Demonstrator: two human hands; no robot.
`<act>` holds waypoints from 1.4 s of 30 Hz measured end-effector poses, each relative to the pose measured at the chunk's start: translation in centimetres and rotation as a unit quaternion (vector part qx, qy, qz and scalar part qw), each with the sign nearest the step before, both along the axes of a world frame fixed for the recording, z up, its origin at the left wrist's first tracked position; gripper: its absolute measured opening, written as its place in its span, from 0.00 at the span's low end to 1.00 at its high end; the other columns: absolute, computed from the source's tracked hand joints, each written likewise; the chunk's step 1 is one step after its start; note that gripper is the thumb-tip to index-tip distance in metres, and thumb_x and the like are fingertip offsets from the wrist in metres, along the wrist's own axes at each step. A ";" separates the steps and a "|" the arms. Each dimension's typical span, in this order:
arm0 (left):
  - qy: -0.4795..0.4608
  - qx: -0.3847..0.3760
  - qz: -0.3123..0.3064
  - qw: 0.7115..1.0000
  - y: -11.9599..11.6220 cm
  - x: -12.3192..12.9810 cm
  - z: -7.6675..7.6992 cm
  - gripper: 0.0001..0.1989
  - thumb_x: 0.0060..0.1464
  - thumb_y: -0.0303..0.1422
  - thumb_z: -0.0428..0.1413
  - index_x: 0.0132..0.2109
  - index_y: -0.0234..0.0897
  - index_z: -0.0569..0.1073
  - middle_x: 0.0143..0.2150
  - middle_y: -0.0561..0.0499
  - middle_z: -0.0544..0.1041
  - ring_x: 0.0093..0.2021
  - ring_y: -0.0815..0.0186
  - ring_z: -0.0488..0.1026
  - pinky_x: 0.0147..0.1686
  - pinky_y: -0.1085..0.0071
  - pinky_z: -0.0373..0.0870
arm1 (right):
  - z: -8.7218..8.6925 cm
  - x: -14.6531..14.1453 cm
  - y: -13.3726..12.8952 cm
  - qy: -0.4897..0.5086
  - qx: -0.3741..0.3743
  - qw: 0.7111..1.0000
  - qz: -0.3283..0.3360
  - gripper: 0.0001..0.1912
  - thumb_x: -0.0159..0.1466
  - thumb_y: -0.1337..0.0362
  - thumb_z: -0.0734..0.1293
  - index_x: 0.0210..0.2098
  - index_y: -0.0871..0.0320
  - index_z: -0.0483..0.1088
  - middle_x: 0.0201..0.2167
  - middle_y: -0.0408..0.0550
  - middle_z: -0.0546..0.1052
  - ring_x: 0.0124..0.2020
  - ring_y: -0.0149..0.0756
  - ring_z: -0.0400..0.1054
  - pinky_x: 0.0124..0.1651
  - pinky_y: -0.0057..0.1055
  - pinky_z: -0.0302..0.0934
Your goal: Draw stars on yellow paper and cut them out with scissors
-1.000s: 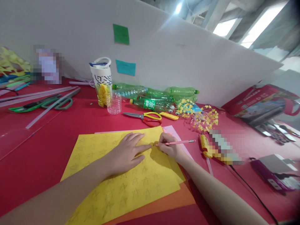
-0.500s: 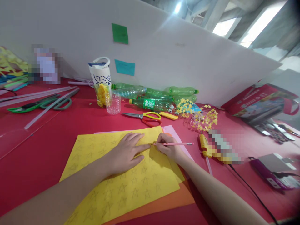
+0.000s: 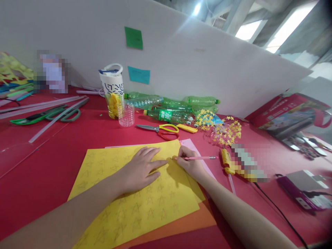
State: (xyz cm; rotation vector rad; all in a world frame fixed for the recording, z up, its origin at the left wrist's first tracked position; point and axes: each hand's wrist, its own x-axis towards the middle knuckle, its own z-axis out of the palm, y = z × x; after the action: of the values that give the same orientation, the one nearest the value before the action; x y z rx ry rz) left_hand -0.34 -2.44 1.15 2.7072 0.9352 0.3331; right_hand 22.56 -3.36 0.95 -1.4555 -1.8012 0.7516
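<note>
A yellow sheet [image 3: 155, 207] with rows of pencil-drawn stars lies on orange and pink paper. My left hand [image 3: 142, 169] rests flat on the sheet, fingers spread, holding nothing. Just right of it, my right hand [image 3: 190, 162] grips a pink pencil [image 3: 202, 158] near its point, which is at the sheet's upper right part. The pencil's eraser end points right. My fingers partly hide the tip, and any mark under it is too small to make out.
Behind the paper lie scissors [image 3: 158, 128], a yellow comb-like piece [image 3: 186, 128], a clear plastic cup [image 3: 126, 116] and green bottles [image 3: 166, 115]. Yellow star decorations [image 3: 225, 131] and a yellow glue gun [image 3: 227, 161] are at right. Green-handled tools [image 3: 41, 116] lie at left.
My right hand and the pencil have shifted slightly to the right, away from my left index fingertip. My left hand stays in nearly the same place on the sheet.
</note>
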 end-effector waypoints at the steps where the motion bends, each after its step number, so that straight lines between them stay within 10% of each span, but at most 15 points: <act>1: -0.001 0.001 -0.001 1.000 0.0 0.0 0.0 0.20 0.60 0.41 0.44 0.59 0.53 0.63 0.65 0.49 0.54 0.62 0.52 0.52 0.58 0.52 0.48 | 0.0 0.0 0.0 -0.001 0.001 1.000 -0.004 0.06 0.51 0.70 0.60 0.21 0.56 0.56 0.17 0.36 0.58 0.20 0.28 0.52 0.22 0.24 0.43; 42: 0.013 0.007 -0.002 1.000 0.0 0.0 0.1 0.20 0.60 0.40 0.44 0.59 0.53 0.62 0.65 0.48 0.54 0.62 0.51 0.51 0.58 0.51 0.48 | 0.0 0.1 -0.4 0.095 -0.051 0.994 0.035 0.07 0.58 0.66 0.60 0.24 0.56 0.58 0.17 0.37 0.64 0.17 0.26 0.55 0.19 0.22 0.47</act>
State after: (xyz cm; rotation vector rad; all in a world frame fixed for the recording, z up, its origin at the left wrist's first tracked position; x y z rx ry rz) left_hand -0.30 -2.46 1.23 2.7312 0.9381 0.3061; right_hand 22.67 -3.75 0.93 -1.3418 -1.6969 0.9953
